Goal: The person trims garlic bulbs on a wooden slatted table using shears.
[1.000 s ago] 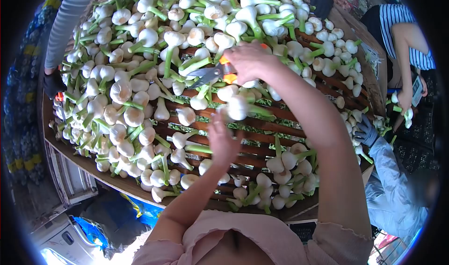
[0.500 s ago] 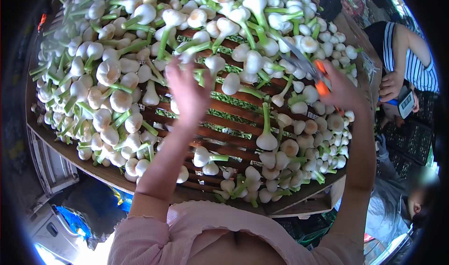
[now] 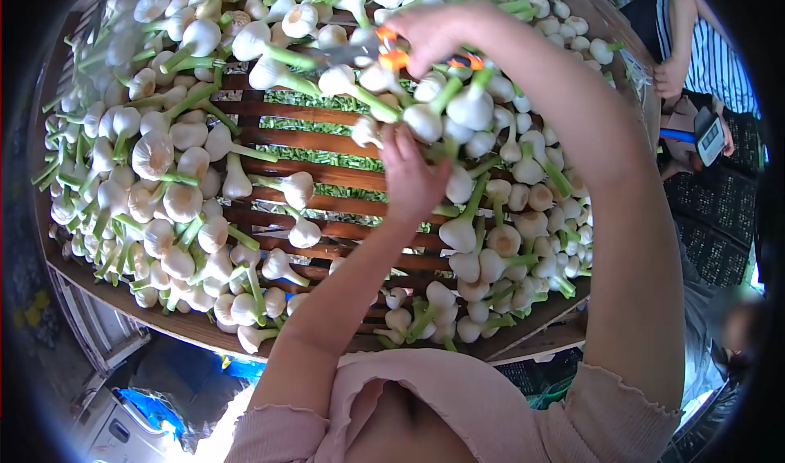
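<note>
Many white garlic bulbs with green stems cover a slatted wooden table (image 3: 319, 141). My right hand (image 3: 429, 39) reaches across the far middle, closed around orange-handled scissors (image 3: 394, 60), whose grey blades point left over the bulbs. Just below it, my left hand (image 3: 414, 177) lies among the bulbs with its fingers stretched forward. Its fingertips touch or nearly touch a garlic bulb (image 3: 365, 131); the thumb side is against more bulbs on the right. Whether it grips a stem cannot be made out.
A dense heap of garlic (image 3: 155, 154) fills the left side, and smaller bulbs (image 3: 503, 240) crowd the right. Green cuttings show below the slats. At the right, a person in a striped top (image 3: 719, 54) stands near a handheld device with a display (image 3: 711, 140). Another person sits lower right.
My right hand has swung left with the scissors, to the far middle. My left hand has moved right and slightly down. Several bulbs have shifted, baring more slats at centre left.
</note>
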The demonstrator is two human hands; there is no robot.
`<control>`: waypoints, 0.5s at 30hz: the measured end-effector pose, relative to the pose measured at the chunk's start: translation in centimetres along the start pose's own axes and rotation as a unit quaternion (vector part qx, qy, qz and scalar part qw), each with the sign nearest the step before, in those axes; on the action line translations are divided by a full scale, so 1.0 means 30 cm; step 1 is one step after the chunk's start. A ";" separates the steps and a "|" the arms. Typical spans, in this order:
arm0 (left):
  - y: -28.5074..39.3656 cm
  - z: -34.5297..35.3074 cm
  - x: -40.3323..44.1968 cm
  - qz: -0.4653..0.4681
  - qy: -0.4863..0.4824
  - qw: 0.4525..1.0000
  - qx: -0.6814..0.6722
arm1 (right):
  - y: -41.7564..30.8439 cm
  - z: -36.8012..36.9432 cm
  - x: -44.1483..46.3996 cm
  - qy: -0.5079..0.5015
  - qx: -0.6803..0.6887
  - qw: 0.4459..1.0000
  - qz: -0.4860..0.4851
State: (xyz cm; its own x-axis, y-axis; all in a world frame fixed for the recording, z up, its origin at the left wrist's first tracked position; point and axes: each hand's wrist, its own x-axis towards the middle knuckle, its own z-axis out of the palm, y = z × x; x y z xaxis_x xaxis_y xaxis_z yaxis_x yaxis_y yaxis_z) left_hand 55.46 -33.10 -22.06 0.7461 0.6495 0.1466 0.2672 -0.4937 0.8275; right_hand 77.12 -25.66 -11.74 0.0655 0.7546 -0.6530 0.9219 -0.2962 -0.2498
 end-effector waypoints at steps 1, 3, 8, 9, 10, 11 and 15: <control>0.032 0.031 -0.041 -0.007 -0.033 0.999 0.004 | 0.026 0.091 -0.036 0.124 -0.094 0.986 -0.060; 0.111 0.046 -0.067 -0.104 -0.186 0.971 -0.114 | 0.001 0.137 -0.127 0.031 -0.097 0.995 -0.023; 0.175 -0.034 -0.103 0.131 -0.323 0.929 -0.123 | 0.137 0.257 -0.351 0.080 -0.007 0.993 0.088; 0.189 -0.085 -0.131 0.187 -0.329 0.915 -0.139 | 0.162 0.276 -0.411 0.096 -0.017 0.989 0.112; 0.215 -0.152 -0.165 0.242 -0.339 0.896 -0.155 | 0.133 0.289 -0.464 0.112 -0.024 0.984 0.138; 0.225 -0.243 -0.202 0.219 -0.350 0.891 -0.190 | 0.101 0.309 -0.516 0.128 0.051 0.973 0.186; 0.111 -0.598 -0.295 0.037 -0.319 0.944 -0.081 | 0.077 0.458 -0.868 0.228 0.292 0.882 0.290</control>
State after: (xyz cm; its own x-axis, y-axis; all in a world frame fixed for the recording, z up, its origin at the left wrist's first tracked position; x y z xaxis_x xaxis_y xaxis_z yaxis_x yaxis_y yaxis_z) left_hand 38.81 -30.11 -10.90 0.9882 0.1105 -0.1060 0.1416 -0.3967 0.9069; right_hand 72.29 -54.05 -5.14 0.7319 0.4938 -0.4696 0.3366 -0.8611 -0.3810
